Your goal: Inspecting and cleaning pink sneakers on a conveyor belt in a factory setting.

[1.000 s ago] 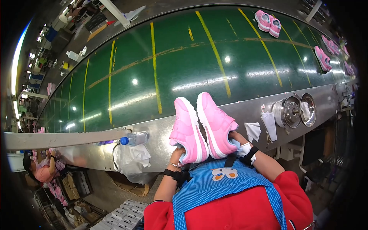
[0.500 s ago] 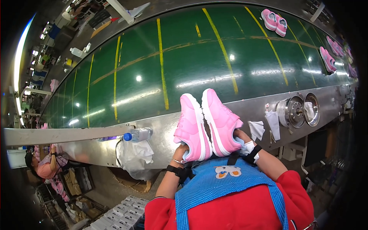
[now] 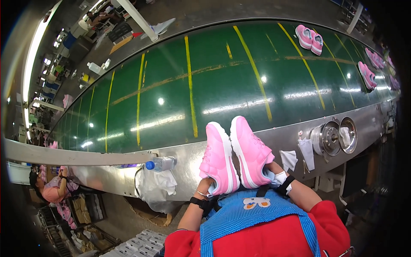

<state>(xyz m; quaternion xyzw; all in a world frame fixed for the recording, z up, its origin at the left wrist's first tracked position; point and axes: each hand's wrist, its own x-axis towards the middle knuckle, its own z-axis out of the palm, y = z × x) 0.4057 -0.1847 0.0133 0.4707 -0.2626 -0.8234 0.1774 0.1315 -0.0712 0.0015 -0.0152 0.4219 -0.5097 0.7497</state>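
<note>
Two pink sneakers with white soles are held upright side by side in front of my blue apron, soles facing each other and toes pointing away. My left hand (image 3: 206,186) is closed at the heel opening of the left sneaker (image 3: 217,156), its fingertips partly hidden by the shoe. At the heel of the right sneaker (image 3: 251,150), my right hand (image 3: 275,167) grips the opening, most of its fingers out of sight. Both toes lie over the metal ledge (image 3: 188,150) beside the green conveyor belt (image 3: 171,92).
Left on the ledge are a blue-capped bottle (image 3: 161,164) and a plastic bag (image 3: 156,186), under a pale bar (image 3: 81,153). Right lie white cloths (image 3: 288,159) and round metal pans (image 3: 330,136). More pink sneakers (image 3: 309,39) sit on the belt. A co-worker (image 3: 51,189) is far left.
My view has tilted, so the belt and ledge appear lower in the picture. Both sneakers stay in my hands, with almost no change in their pose.
</note>
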